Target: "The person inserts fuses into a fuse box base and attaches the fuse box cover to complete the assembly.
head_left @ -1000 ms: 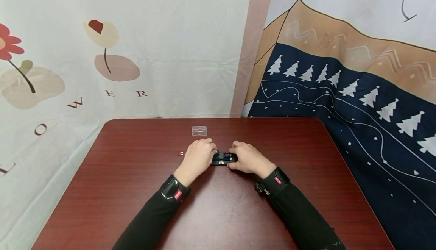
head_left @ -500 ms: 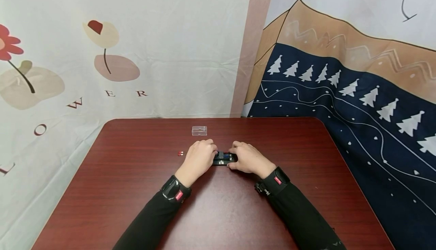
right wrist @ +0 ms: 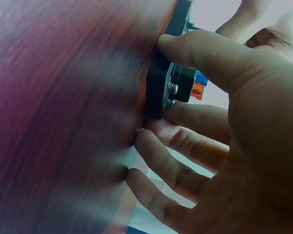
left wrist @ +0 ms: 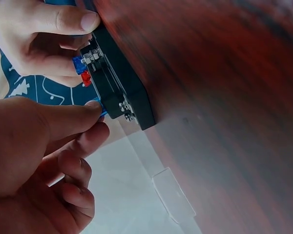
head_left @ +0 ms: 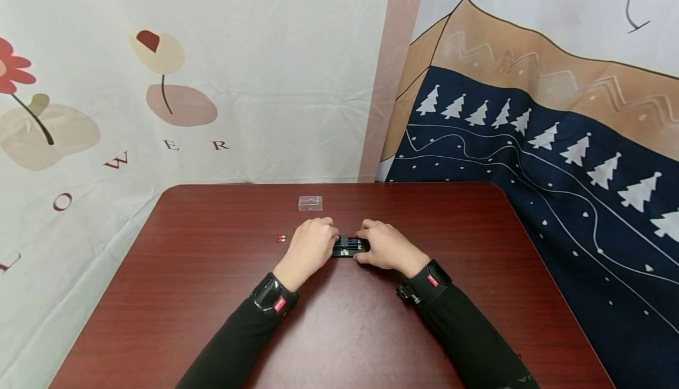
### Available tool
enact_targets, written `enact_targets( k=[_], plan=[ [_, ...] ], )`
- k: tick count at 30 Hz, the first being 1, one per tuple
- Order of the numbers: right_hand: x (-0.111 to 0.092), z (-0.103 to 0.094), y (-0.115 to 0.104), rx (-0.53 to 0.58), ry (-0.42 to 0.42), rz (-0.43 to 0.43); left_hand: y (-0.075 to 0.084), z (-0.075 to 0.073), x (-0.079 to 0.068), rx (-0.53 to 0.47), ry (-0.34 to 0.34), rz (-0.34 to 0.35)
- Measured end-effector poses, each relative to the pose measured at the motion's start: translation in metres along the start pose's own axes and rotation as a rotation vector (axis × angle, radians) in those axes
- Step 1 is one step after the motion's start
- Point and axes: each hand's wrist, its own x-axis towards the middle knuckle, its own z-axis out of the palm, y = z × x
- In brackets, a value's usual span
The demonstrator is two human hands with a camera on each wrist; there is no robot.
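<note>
A black fuse block with metal terminal screws lies on the table between the two hands. My right hand grips its right end, thumb on the near side and fingers on the far side. My left hand pinches a blue blade fuse between thumb and forefinger at the block's top. How deep that fuse sits is hidden by the fingertips. Farther along the block, another blue fuse and a red fuse stand upright in the left wrist view.
Small red pieces, probably fuses, lie left of the left hand. A clear plastic cover rests behind the hands, near the back edge of the dark red wooden table. Printed cloths hang behind and to the right.
My left hand has shifted very slightly to the right over the fuse block. The right hand and the block look still.
</note>
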Motion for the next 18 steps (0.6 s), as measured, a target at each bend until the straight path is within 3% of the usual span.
enact_targets(
  k=[18],
  plan=[
    [0.0004, -0.0002, -0.0005, -0.006, -0.002, -0.001, -0.0012, 0.0005, -0.0005, 0.022, 0.008, 0.014]
  ],
)
